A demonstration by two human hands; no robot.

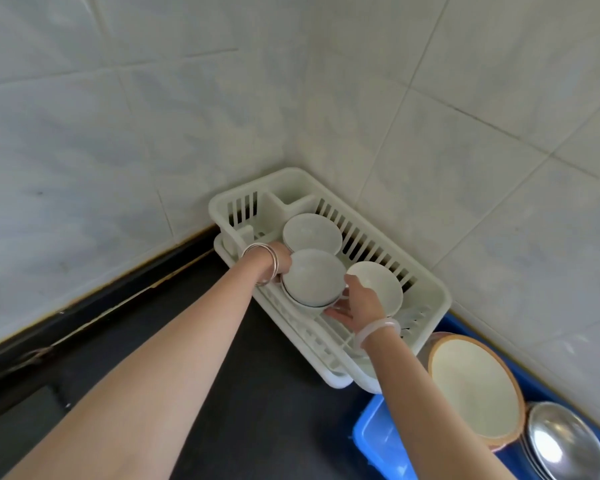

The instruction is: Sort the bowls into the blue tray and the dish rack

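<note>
I log, dish rack [430, 289]: 1 white bowl stack [314, 277], gripped by my left hand [281, 263] and right hand [357, 303]; rear bowl [312, 233] and right bowl [385, 289] beside it.

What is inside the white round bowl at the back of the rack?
Empty. The white round bowl at the back of the white plastic dish rack shows only a bare, smooth white inside.

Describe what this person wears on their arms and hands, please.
Both forearms are bare, with no sleeves in view. The left hand has several thin silver bangles at its wrist; the right hand has one thick, pale, translucent bangle. No gloves show.
</note>
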